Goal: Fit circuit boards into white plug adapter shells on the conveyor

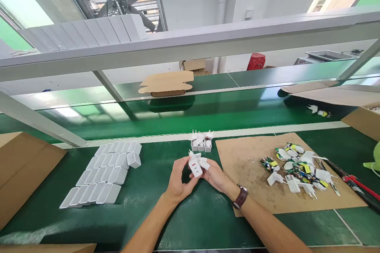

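Note:
Over the green worktop, my two hands meet around a white plug-in charger (196, 167) with slots and a small red mark on the face toward me. My left hand (179, 178) grips its left side, thumb beneath and fingers above. On the other side my right hand (214, 174) has white covers on its fingertips and closes on the charger too; its fingers partly hide the far side. Just beyond the hands stand white casings (201, 147) with pronged plug parts in them. Rows of open white casings (102, 170) stand to the left.
On the right, a cardboard sheet (246, 174) bears circuit boards (297, 166) with white plug parts, beside tweezers (335, 187) and a red-and-black tool (356, 185). A cardboard box (26, 178) stands at left. Behind runs a green conveyor belt (225, 112), under a white overhead beam (208, 41).

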Available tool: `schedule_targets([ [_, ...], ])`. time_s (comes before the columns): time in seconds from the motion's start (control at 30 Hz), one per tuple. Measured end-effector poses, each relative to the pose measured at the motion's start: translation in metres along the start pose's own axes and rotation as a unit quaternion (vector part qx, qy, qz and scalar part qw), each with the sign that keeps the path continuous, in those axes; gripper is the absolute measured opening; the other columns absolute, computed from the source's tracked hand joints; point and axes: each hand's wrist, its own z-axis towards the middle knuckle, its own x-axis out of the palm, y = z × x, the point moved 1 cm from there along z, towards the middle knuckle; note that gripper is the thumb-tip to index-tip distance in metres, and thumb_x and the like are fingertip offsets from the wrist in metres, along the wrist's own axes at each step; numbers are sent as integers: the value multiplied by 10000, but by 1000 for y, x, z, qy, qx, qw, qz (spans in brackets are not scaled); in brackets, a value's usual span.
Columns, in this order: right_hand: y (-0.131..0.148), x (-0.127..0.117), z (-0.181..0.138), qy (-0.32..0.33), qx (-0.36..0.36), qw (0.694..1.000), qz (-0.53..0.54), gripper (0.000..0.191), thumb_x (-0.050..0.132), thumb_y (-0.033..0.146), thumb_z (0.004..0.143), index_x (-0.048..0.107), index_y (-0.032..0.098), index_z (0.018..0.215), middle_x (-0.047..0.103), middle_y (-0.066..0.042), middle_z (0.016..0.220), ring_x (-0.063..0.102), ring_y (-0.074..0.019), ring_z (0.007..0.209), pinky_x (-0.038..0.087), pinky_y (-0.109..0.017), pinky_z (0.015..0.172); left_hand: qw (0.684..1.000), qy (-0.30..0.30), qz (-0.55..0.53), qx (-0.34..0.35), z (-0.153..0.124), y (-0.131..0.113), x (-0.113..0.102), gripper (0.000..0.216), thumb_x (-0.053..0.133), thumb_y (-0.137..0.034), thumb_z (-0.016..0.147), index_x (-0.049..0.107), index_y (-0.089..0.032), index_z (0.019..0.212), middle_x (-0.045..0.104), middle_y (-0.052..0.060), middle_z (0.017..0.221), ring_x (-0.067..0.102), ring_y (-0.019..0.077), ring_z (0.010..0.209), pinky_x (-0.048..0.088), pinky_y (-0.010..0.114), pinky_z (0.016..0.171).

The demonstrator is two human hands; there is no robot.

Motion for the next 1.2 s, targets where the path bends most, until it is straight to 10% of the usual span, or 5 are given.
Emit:
schedule_targets([
  [0.23,-3,2,1,-7,9,1000,-5,474,662,594,896,748,179,1107,778,-100,871,744,-250,742,628,-438,733,1000,-3,5,1,2,1,-1,716,723,-286,903,353,-253,1515,638,141,1256,662,283,1073,591,461,895],
  [0.4,-6,-3,2,-59,-114,983,-129,407,689,572,877,738,249,1120,773,-75,1087,735,-234,903,637,-428,820,998,-8,60,-17,1,8,-2,712,705,-263,880,377,-229,1511,609,143,1209,614,314,1128,549,520,951],
  [0.73,0,-66,20,-302,-207,904,-221,441,613,375,894,614,193,1295,708,-122,1182,696,-257,1054,562,-503,1022,949,-6,-110,-297,35,77,9,769,799,-388,752,480,-231,1435,645,131,1282,671,291,1118,541,510,1002],
  [0.97,-11,-80,32,-236,-174,934,-204,660,624,221,793,496,226,1440,655,-131,1363,645,-261,1256,515,-498,1098,914,65,-206,-343,52,77,38,990,855,-395,636,383,-223,1489,569,144,1419,587,312,1319,467,479,1131],
  [1.2,-26,-54,23,-64,-157,968,-186,772,586,169,862,292,275,1567,543,-139,1520,556,-239,1384,411,-566,1187,935,-39,39,-352,31,45,32,1327,911,-534,548,174,-165,1589,352,212,1522,332,428,1495,356,603,1202],
])
